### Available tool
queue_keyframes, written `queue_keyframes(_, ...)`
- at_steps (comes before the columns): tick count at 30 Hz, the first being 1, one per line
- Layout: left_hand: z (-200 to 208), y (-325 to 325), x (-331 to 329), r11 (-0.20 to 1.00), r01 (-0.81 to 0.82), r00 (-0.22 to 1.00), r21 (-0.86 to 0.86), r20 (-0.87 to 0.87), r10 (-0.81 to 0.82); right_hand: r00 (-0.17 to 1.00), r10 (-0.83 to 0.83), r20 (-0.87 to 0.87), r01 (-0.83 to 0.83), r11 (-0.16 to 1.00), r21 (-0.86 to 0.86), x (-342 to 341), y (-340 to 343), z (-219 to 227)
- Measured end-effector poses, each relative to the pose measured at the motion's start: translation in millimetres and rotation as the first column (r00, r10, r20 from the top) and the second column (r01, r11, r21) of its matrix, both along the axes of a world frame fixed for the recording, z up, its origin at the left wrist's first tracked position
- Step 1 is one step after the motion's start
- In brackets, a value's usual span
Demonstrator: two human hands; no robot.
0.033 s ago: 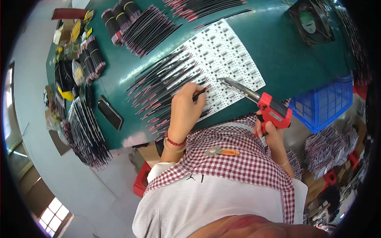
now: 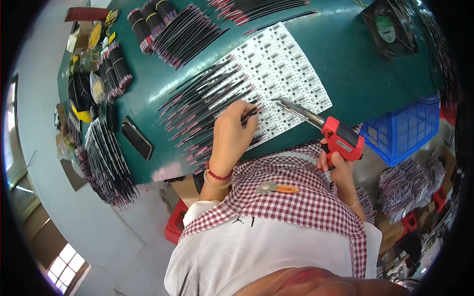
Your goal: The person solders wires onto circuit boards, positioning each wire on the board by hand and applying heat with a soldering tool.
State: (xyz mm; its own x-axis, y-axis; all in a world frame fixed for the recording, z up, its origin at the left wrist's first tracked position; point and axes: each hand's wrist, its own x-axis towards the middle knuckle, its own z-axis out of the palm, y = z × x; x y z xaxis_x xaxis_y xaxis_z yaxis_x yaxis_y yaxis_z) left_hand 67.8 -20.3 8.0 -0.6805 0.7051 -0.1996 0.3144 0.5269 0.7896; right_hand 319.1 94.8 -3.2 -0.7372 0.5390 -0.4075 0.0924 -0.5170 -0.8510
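My left hand (image 2: 232, 129) rests over the lower left part of a white sheet (image 2: 291, 69) patterned with rows of small dark marks. Its thumb and fingers pinch a black wire (image 2: 251, 113) with a reddish end. Many black wires (image 2: 195, 106) with red ends lie side by side left of that hand, overlapping the sheet's left edge. My right hand (image 2: 339, 166) is wrapped round the handle of a red soldering gun (image 2: 341, 140). The gun's long metal nose points up and left, and its tip (image 2: 279, 100) is over the sheet, a short way right of my left fingers.
Bundled wires (image 2: 150, 19) and loose wire piles (image 2: 187, 37) lie at the far left of the green table (image 2: 340, 59). A phone (image 2: 137, 138) sits at left, near more wires (image 2: 106, 158). At right are a black fan (image 2: 390, 27) and a blue crate (image 2: 402, 128).
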Motion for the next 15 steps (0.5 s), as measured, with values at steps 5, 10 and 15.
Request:
queue_keyframes(5,-1,-1,0,0.997,-0.038,0.999,-0.073,0.005,0.039,0.997,-0.070,0.024,0.070,0.997,0.008,3,-8,1)
queue_keyframes(10,0,8,6,0.994,-0.020,0.982,-0.107,-0.188,0.000,0.996,-0.033,0.079,0.028,0.998,0.055,-1,-11,5)
queue_keyframes(15,0,9,7,0.989,0.000,0.971,-0.146,-0.235,-0.035,0.991,0.013,0.133,-0.026,0.995,0.098,-2,-14,4)
